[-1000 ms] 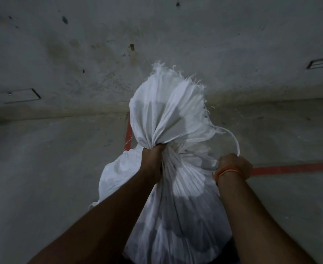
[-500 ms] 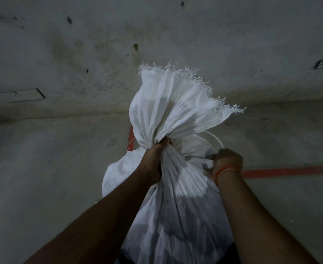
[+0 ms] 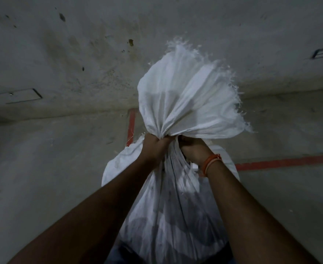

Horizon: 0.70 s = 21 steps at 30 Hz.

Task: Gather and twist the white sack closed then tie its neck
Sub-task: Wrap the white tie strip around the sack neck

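Head view, both hands' fingers (image 3: 190, 142) clenched around white sack (image 3: 183, 103) neck, no writing legible

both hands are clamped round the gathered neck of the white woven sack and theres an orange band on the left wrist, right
Not quite. The orange band is on the right wrist, not the left, as the head view shows. The rest holds: the left hand and right hand are both clamped round the gathered neck of the white woven sack.
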### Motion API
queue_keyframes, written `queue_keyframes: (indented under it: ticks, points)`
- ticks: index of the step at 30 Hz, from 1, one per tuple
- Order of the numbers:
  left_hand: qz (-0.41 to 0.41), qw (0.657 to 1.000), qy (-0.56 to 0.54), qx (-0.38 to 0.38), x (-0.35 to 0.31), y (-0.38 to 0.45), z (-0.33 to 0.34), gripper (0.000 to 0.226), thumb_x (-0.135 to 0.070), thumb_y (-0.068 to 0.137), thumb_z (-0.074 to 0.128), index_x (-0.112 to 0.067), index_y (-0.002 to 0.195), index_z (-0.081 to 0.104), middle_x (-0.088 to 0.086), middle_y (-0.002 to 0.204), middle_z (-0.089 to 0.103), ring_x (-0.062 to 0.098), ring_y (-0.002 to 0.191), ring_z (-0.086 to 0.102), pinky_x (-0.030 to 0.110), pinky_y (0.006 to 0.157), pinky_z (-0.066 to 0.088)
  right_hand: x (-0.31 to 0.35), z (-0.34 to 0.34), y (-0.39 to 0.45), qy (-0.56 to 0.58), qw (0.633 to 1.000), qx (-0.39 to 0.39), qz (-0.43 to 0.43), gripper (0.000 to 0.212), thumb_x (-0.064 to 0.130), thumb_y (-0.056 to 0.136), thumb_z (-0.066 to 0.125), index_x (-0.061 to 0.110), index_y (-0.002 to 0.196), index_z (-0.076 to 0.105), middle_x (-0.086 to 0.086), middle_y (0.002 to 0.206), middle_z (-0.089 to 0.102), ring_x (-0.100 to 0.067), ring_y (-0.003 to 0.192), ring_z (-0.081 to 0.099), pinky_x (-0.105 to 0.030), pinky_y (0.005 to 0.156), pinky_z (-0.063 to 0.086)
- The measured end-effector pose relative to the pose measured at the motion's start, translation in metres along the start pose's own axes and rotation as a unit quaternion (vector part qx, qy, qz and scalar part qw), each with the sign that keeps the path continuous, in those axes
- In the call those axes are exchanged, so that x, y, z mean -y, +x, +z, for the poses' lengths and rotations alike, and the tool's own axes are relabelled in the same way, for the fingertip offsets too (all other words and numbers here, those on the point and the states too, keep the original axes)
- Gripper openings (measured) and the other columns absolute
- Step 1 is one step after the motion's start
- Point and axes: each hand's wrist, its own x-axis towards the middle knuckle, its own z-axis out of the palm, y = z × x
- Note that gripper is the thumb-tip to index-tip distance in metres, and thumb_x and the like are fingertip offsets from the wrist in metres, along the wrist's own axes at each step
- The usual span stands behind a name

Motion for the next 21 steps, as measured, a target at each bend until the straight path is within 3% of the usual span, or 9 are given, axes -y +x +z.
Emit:
queue_keyframes:
  ticks: [2, 4, 6, 8, 11, 14, 16, 21]
  points:
    - [0.026, 0.99, 0.137, 0.001, -0.005, 0.0, 0.0, 0.059, -0.028, 0.087, 0.074, -0.011, 0.14, 0.054, -0.001, 0.124, 0.059, 0.015, 0.121, 0.053, 0.026, 0.106, 0.039, 0.002, -0.003, -0.002, 0.013, 0.999, 0.016, 0.04, 0.04, 0.01, 0.102, 0.048, 0.012, 0.065, 0.064, -0.001, 0.052, 0.063, -0.023, 0.057, 0.052, -0.029, 0.057, 0.045]
    - [0.023, 0.983, 0.182, 0.005, -0.007, 0.0, -0.003, 0.058, -0.039, 0.086, 0.07, -0.01, 0.135, 0.061, 0.005, 0.121, 0.064, 0.023, 0.122, 0.057, 0.029, 0.105, 0.039, 0.002, -0.006, -0.006, 0.063, 0.995, 0.034, 0.07, 0.035, 0.012, 0.093, 0.055, 0.012, 0.058, 0.056, 0.0, 0.046, 0.049, -0.021, 0.05, 0.039, -0.024, 0.046, 0.032]
    - [0.015, 0.988, 0.154, 0.013, -0.007, 0.002, -0.004, 0.048, -0.037, 0.088, 0.069, -0.008, 0.126, 0.066, 0.004, 0.109, 0.066, 0.025, 0.112, 0.063, 0.03, 0.095, 0.046, -0.001, -0.008, -0.007, 0.091, 0.992, 0.075, 0.043, 0.023, 0.026, 0.08, 0.067, 0.003, 0.079, 0.071, -0.01, 0.069, 0.059, -0.027, 0.06, 0.048, -0.029, 0.053, 0.039]
    - [-0.009, 0.986, 0.165, 0.013, -0.004, 0.004, -0.002, 0.042, -0.033, 0.094, 0.067, -0.005, 0.126, 0.066, 0.013, 0.115, 0.07, 0.03, 0.114, 0.065, 0.038, 0.099, 0.052, -0.005, -0.007, -0.004, -0.01, 0.994, 0.108, -0.028, 0.029, 0.03, 0.074, 0.077, 0.012, 0.097, 0.076, -0.007, 0.094, 0.074, -0.023, 0.084, 0.068, -0.036, 0.074, 0.054]
    - [-0.074, 0.983, 0.159, 0.05, 0.0, 0.009, -0.005, 0.052, -0.04, 0.089, 0.071, -0.009, 0.129, 0.065, 0.013, 0.123, 0.069, 0.028, 0.117, 0.065, 0.042, 0.1, 0.054, -0.011, 0.003, -0.002, -0.144, 0.985, 0.02, -0.093, 0.034, 0.024, 0.083, 0.08, 0.01, 0.113, 0.075, -0.011, 0.11, 0.077, -0.026, 0.105, 0.071, -0.036, 0.092, 0.054]
    - [-0.079, 0.966, 0.213, 0.121, 0.001, 0.007, -0.025, 0.039, -0.047, 0.085, 0.075, -0.016, 0.109, 0.071, -0.005, 0.096, 0.065, 0.012, 0.091, 0.062, 0.025, 0.077, 0.049, -0.016, 0.01, 0.001, -0.178, 0.979, -0.037, -0.091, 0.034, 0.022, 0.087, 0.075, 0.006, 0.118, 0.073, -0.017, 0.117, 0.075, -0.032, 0.112, 0.067, -0.032, 0.092, 0.05]
    - [-0.07, 0.954, 0.262, 0.124, 0.004, -0.001, -0.047, 0.03, -0.054, 0.087, 0.071, -0.025, 0.085, 0.068, -0.01, 0.078, 0.057, 0.006, 0.072, 0.055, 0.024, 0.065, 0.041, -0.019, 0.011, 0.004, -0.186, 0.978, -0.059, -0.079, 0.033, 0.024, 0.088, 0.074, 0.003, 0.114, 0.073, -0.02, 0.114, 0.074, -0.035, 0.11, 0.067, -0.032, 0.089, 0.049]
    - [-0.133, 0.942, 0.288, 0.112, 0.026, -0.032, -0.081, 0.014, -0.031, 0.092, 0.072, -0.026, 0.105, 0.072, -0.011, 0.077, 0.068, -0.002, 0.062, 0.06, 0.005, 0.05, 0.04, -0.023, 0.016, 0.005, -0.163, 0.98, -0.065, -0.088, 0.034, 0.025, 0.089, 0.075, 0.001, 0.113, 0.073, -0.022, 0.114, 0.075, -0.035, 0.109, 0.069, -0.037, 0.092, 0.052]
